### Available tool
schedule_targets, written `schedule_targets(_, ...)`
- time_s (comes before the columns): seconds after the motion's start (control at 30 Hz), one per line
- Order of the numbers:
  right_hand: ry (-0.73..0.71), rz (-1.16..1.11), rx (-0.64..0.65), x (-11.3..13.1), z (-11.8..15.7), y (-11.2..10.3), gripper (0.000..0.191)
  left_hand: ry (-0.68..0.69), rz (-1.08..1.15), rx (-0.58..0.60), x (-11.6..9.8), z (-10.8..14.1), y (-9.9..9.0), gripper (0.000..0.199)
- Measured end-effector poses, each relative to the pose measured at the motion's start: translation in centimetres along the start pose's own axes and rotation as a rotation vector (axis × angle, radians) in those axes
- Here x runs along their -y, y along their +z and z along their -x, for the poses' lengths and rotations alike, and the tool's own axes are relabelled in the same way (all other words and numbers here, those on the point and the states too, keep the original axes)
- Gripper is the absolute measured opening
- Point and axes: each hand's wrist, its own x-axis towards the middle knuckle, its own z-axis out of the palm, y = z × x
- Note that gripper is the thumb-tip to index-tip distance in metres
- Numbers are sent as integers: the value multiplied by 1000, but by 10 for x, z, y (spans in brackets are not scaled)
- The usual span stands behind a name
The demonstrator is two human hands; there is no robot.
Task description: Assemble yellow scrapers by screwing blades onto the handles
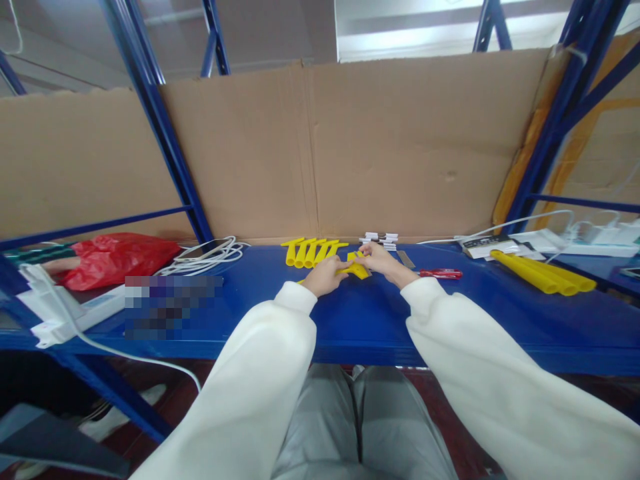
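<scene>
Both of my hands meet over the middle of the blue table [350,320]. Between them is a yellow piece [359,270], partly covered by fingers. My left hand [324,275] is closed on its left side. From the right, my right hand [381,260] pinches the upper part of the piece. Several yellow tubes [311,256] with thin crosswise ends stand in a row behind my left hand. Small white and black parts [379,239] lie behind my right hand. A red screwdriver [441,273] and a flat grey strip [405,259] are to its right.
Larger yellow tubes [550,277] lie at the right, near a power strip [595,247] and cables. At the left are a red plastic bag [120,257], coiled white cable [215,255] and a white power strip [95,310]. A cardboard wall [350,153] and blue posts stand behind.
</scene>
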Motion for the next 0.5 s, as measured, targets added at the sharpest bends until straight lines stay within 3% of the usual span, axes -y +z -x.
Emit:
schedule_targets(0.2,25,55,-102,-9,-19,-35,9,-30,17,-21,-2,2,-1,35)
schedule_targets(0.33,75,462,-173,-25,-23,-65,10,-49,27,-26,-4,3,-2,33)
schedule_targets(0.5,79,702,-19,-34,-18,-73,8,-61,27,-35,-5,3,-2,32)
